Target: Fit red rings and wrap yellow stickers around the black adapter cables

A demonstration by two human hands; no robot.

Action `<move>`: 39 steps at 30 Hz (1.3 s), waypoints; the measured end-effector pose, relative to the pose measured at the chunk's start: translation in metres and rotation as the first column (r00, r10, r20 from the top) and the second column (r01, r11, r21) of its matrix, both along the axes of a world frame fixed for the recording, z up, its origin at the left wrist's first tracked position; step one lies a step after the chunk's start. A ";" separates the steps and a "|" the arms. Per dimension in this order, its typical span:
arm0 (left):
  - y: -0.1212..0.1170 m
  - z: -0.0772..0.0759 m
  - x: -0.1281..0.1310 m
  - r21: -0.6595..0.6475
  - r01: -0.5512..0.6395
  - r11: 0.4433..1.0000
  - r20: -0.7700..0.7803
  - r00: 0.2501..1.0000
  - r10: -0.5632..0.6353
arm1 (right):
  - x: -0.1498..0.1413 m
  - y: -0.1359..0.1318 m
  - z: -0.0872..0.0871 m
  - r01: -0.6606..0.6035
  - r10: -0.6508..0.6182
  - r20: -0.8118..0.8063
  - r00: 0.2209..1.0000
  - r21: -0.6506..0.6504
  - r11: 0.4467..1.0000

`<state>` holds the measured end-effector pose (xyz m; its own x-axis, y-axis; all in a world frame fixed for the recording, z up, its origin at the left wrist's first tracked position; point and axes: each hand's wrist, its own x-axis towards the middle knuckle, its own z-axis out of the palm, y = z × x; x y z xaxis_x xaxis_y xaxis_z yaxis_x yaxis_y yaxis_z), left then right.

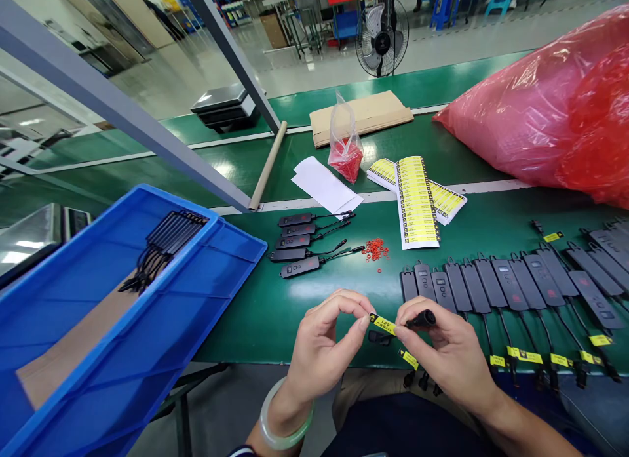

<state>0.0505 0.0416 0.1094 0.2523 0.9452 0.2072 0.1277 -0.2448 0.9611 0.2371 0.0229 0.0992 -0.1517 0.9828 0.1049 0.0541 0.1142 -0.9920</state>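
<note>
Between my hands a yellow 12V label is stretched out above the table's front edge. My left hand pinches its left end between thumb and index finger. The right end meets the fingers of my right hand, which also grip a black cable connector. Part of that cable is hidden by the fingers. Just below hangs another yellow label, with dark plugs beneath it. Right of my hands, several black controllers lie in a row, many with yellow labels on their cables.
A blue bin with black cabled units stands at left. Several controllers and red rings lie ahead. Behind them are label sheets, white paper, a bag of red pieces, cardboard and a big pink bag.
</note>
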 end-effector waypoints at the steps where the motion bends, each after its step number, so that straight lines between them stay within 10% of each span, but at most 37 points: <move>1: 0.000 0.000 0.000 0.000 0.000 1.000 0.000 1.000 0.000 | 0.000 0.000 0.000 0.002 -0.002 0.000 1.000 0.001 1.000; 20: 0.001 -0.008 0.005 -0.132 -0.095 0.987 0.207 0.971 0.121 | -0.003 -0.006 -0.004 0.133 -0.139 0.068 0.988 0.089 0.987; 26: 0.003 -0.009 0.011 -0.036 0.081 0.996 0.100 0.992 -0.077 | -0.002 -0.012 -0.004 0.087 -0.101 0.124 0.987 0.113 0.990; 32: 0.012 -0.009 -0.017 0.022 -0.372 0.928 0.261 0.898 0.354 | 0.003 0.032 0.013 -0.042 -0.009 0.216 0.976 0.227 0.973; 35: 0.013 -0.012 -0.037 0.051 -0.460 0.886 0.293 0.855 0.427 | 0.006 0.063 0.034 -0.347 0.163 0.432 0.887 0.392 0.852; 39: 0.009 -0.021 -0.048 0.020 -0.437 0.899 0.230 0.877 0.421 | 0.003 0.063 0.037 -0.817 0.358 0.801 0.479 0.259 0.515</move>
